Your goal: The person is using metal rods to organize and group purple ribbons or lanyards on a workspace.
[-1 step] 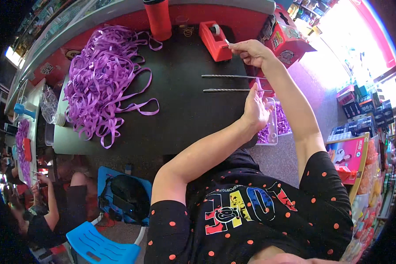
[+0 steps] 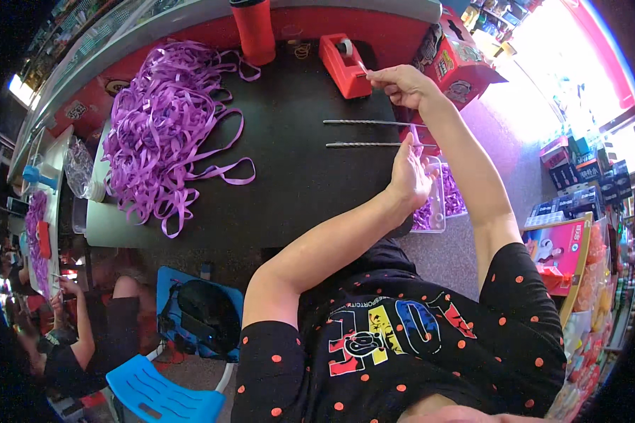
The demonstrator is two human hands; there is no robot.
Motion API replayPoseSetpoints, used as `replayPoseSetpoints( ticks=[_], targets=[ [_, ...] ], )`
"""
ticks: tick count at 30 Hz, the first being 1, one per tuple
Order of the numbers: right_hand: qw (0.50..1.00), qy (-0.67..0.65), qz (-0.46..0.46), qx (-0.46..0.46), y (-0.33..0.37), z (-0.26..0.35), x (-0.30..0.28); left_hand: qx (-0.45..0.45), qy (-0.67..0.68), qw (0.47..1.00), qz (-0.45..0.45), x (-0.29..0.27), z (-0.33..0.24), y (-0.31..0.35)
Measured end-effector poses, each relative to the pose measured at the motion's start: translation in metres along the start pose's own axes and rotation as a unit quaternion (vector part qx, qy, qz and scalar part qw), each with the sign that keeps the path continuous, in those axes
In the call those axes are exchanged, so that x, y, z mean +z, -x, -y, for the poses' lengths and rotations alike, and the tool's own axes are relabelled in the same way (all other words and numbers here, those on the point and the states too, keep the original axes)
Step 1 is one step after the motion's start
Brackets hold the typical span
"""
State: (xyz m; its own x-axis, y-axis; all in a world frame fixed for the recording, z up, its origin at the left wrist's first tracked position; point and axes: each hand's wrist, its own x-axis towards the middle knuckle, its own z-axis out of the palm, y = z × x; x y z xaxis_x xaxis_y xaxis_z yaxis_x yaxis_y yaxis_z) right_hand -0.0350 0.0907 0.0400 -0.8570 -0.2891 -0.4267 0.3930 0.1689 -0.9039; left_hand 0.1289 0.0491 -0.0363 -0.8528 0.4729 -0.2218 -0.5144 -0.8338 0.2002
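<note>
Counts, near to far. One blue chair (image 2: 166,395), near left, one black bag (image 2: 204,314) against its back. One table (image 2: 303,190), dark-topped. Right of its edge and lower, a clear bin (image 2: 439,211) with cut purple pieces; pieces too many to count. Two rods (image 2: 360,122), twisted metal, side by side with a gap between, left ends lying over the tabletop, right ends running to the hand. One ribbon pile (image 2: 162,127), purple, far left on the table, loops spilling right; strands uncountable. One dispenser (image 2: 353,84), red, far right, carrying one roll (image 2: 344,47). One red cup (image 2: 255,35) at the far edge; a few yellow bands (image 2: 301,51) between cup and dispenser.

Pose. Left arm bent, forearm slanting far and right; left hand (image 2: 410,176) on edge at the rods' right ends, a purple ribbon (image 2: 417,135) rising from it across them. Its fingers are mostly turned away; cannot tell how tightly they close. Right arm reaches far; right hand (image 2: 406,81) pinches the tape (image 2: 360,65) at the dispenser's mouth, thumb to forefinger, other fingers loosely curled.

Against the earlier frame: right hand a touch nearer; left hand, rods and pile unchanged.
</note>
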Motion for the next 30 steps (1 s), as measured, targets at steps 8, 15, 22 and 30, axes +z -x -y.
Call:
replayPoseSetpoints(
  ticks=[8,15,22,30],
  targets=[
    [0.998,0.019,-0.045,-0.031,-0.008,-0.012,0.009,0.004,-0.010,0.999,0.043,-0.003,-0.003,0.000],
    [0.989,0.070,-0.094,-0.086,-0.011,-0.014,0.014,0.008,-0.015,0.999,0.052,-0.003,-0.004,-0.001],
    [0.932,0.282,-0.091,-0.207,-0.010,-0.014,0.011,0.011,-0.014,1.000,0.019,-0.003,-0.005,0.000],
    [0.983,0.137,-0.039,-0.118,0.093,-0.040,-0.029,-0.007,-0.015,1.000,-0.004,-0.001,-0.002,0.000]
  ],
)
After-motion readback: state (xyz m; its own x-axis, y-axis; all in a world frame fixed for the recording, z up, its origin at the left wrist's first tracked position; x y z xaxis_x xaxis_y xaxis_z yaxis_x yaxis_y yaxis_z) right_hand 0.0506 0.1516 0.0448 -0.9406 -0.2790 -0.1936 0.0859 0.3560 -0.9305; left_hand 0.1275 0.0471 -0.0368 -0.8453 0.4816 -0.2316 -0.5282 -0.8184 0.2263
